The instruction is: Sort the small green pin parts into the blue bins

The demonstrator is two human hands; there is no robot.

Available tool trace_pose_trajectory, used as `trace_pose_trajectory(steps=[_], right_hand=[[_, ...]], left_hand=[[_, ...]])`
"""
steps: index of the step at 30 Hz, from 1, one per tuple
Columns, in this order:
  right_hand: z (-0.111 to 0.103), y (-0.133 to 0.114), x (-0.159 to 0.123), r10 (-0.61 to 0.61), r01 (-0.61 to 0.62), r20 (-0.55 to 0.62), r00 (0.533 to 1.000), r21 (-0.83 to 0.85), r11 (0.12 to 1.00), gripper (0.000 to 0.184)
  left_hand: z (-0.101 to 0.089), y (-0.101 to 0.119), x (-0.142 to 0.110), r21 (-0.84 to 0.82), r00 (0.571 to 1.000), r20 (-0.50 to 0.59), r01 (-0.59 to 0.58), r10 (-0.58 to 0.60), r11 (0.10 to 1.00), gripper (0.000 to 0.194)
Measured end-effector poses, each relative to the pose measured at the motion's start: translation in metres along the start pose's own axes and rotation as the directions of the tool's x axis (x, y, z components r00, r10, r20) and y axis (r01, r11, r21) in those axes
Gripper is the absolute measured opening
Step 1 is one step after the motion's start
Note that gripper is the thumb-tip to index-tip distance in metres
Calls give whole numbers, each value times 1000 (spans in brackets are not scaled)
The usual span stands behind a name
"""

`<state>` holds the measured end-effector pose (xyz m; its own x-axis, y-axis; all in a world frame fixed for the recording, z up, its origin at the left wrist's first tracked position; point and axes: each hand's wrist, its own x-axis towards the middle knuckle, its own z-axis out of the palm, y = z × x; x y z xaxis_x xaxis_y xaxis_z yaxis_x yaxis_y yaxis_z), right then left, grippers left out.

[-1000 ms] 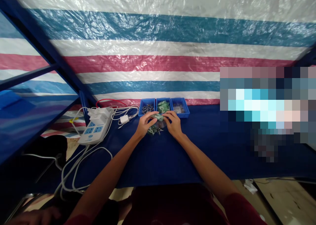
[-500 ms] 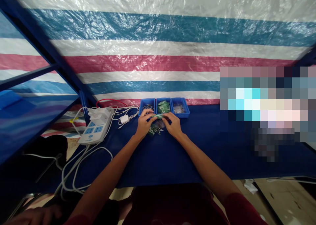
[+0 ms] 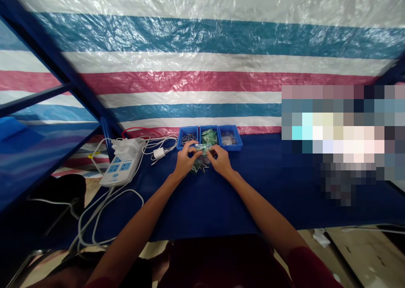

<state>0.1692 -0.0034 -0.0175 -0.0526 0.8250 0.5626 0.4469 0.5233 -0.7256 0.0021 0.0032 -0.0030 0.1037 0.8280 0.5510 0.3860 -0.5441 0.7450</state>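
Observation:
Between my fingertips is a small clear plastic bag (image 3: 203,146) with greenish pieces showing through it. My left hand (image 3: 186,159) pinches its left side, and my right hand (image 3: 220,160) pinches the right side. Just below on the blue table lies a loose heap of green pieces and thin screw-like metal pieces (image 3: 198,168), partly hidden by my hands. Right behind my hands three blue bins stand in a row. Dark screws (image 3: 189,139) fill the left bin, green pieces (image 3: 209,136) the middle one, and clear plastic bags (image 3: 228,139) the right one.
A white power strip (image 3: 122,168) with plugs and looping white cables (image 3: 95,220) occupies the table's left side. Close to the bins lies a small white adapter (image 3: 158,153). Striped plastic sheeting (image 3: 190,81) hangs behind the table (image 3: 209,208). A blurred-out area covers the right.
The bag has turned so that more of its clear face shows between my hands. My fingers have shifted slightly; the bins and the heap stay put.

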Motion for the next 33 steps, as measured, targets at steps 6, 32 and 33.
trace_pose_trajectory(steps=[6,32,33], right_hand=[[0,2,0,20,-20,-7,1000,14,1000,21],[-9,-8,1,-34,35,-29,999,64,997,24],[-9,-8,1,-23,25,-32,999,74,997,25]], left_hand=[[-2,1,0,33,995,55,-89,87,995,25],[-3,-3,3,93,1000,4,-23,23,995,31],[-4,-2,3,97,1000,13,-15,14,995,33]])
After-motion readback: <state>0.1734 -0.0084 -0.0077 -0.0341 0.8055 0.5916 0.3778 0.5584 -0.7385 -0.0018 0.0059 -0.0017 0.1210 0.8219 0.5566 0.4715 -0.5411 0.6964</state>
